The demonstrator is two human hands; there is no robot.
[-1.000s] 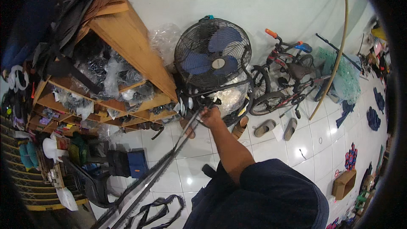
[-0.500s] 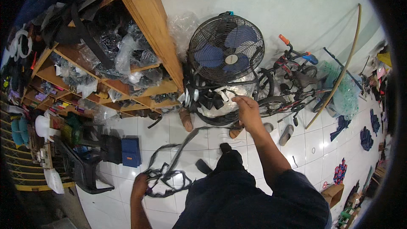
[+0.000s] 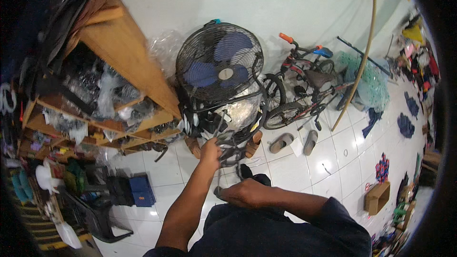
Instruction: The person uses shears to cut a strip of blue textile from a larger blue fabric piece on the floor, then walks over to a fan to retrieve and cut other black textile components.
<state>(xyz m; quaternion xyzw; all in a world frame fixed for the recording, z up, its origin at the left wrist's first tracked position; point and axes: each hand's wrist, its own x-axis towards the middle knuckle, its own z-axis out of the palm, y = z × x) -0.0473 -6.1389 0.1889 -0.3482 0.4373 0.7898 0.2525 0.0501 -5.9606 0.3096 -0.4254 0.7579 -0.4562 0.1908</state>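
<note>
A loose bundle of thin black strap (image 3: 232,156) hangs in loops at the foot of the standing fan, with my left hand (image 3: 210,154) closed around part of it. One length of the strap trails down from there toward my right hand (image 3: 250,193). That hand is held close in front of my body, its fingers curled on the strap end; the exact grip is blurred. Behind the loops stands a round black fan (image 3: 220,62) with blue blades. Under it, clear plastic and dark pieces fill a rounded black container (image 3: 243,109).
To the left rises a wooden shelf (image 3: 126,38) packed with plastic-wrapped goods. A black chair (image 3: 102,221) stands below it near a blue folded item (image 3: 142,191). Bicycles (image 3: 304,83) lean by the wall, with grey clogs (image 3: 282,143) on the tiles and a cardboard box (image 3: 377,198) farther right.
My left hand has moved up and right with the strap bundle, toward the fan's foot. My right hand has drawn back from there to my body. The whole view has shifted.
</note>
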